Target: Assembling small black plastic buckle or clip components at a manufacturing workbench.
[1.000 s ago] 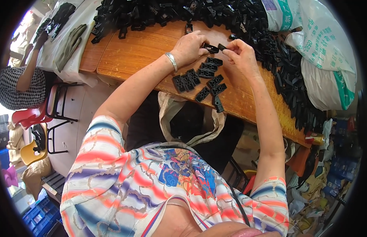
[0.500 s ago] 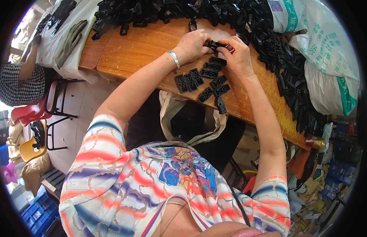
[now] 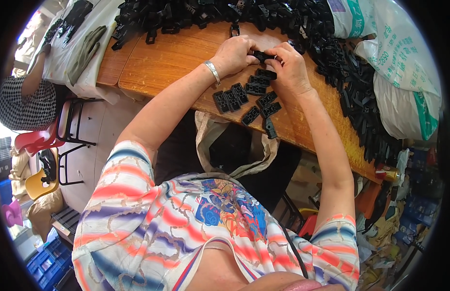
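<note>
Between my two hands is a small black plastic part (image 3: 262,56), mostly covered by fingers. My left hand (image 3: 237,54) pinches its left end, and my right hand (image 3: 289,68) grips the other end with thumb and forefinger. Just below the hands, several black plastic housings with square openings (image 3: 231,99) lie in loose groups on the wooden table (image 3: 176,63). One more black housing (image 3: 269,128) rests at the table's front edge. A single black frame-like piece (image 3: 234,30) lies beyond my left hand.
A large heap of black plastic parts (image 3: 196,13) spans the back and right of the table. White plastic bags (image 3: 399,92) stand at the right. An open cloth bag (image 3: 203,145) hangs below the front edge. Grey gloves (image 3: 87,53) and another person (image 3: 26,102) are at the left.
Both hands stay nearly in place around the black part, with small finger shifts. The other person's arm at the left has moved slightly.
</note>
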`<action>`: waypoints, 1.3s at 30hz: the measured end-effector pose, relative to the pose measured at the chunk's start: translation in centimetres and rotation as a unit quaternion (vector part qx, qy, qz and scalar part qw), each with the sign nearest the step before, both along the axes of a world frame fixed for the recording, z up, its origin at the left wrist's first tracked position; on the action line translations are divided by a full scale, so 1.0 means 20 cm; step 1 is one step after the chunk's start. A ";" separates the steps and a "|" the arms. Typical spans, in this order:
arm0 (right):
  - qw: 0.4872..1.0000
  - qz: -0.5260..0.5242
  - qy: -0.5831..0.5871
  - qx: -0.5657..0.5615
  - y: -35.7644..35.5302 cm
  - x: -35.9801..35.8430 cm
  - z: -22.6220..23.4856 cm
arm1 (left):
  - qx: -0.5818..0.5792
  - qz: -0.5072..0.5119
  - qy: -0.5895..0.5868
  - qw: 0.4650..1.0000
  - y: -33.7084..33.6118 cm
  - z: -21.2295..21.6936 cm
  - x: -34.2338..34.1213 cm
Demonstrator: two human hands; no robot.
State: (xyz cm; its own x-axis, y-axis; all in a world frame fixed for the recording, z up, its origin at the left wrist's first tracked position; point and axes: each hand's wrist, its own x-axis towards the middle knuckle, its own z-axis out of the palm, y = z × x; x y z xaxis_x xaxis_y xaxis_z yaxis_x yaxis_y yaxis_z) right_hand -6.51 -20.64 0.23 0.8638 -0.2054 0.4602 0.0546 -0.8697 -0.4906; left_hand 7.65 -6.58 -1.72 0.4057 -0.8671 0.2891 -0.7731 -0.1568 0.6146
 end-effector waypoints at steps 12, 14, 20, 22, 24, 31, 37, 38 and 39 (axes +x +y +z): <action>1.000 -0.008 -0.020 0.001 0.00 0.00 -0.03 | -0.014 -0.004 -0.012 1.000 -0.01 -0.02 0.02; 1.000 0.004 -0.019 -0.017 -0.01 0.00 -0.03 | -0.022 -0.026 0.009 0.999 -0.02 -0.03 0.04; 0.999 0.036 -0.025 -0.015 0.00 -0.03 -0.03 | -0.029 -0.075 0.134 0.988 -0.01 0.02 0.07; 0.999 0.023 -0.004 -0.035 0.03 -0.06 -0.04 | -0.011 -0.051 0.053 0.997 -0.01 0.03 0.04; 0.999 0.023 -0.010 -0.025 0.02 -0.07 -0.06 | 0.024 -0.058 0.018 0.998 -0.02 0.06 0.05; 0.989 0.031 0.011 0.147 0.06 -0.15 -0.10 | -0.019 -0.100 -0.029 0.994 0.08 -0.05 0.01; 0.980 0.003 -0.068 0.186 0.19 -0.25 -0.16 | -0.126 -0.086 -0.012 0.988 0.26 -0.04 -0.24; 0.980 -0.003 -0.073 0.183 0.20 -0.26 -0.17 | -0.128 -0.066 0.006 0.990 0.29 -0.02 -0.30; 0.979 -0.003 -0.068 0.192 0.25 -0.26 -0.14 | -0.120 -0.064 0.011 0.991 0.32 -0.03 -0.32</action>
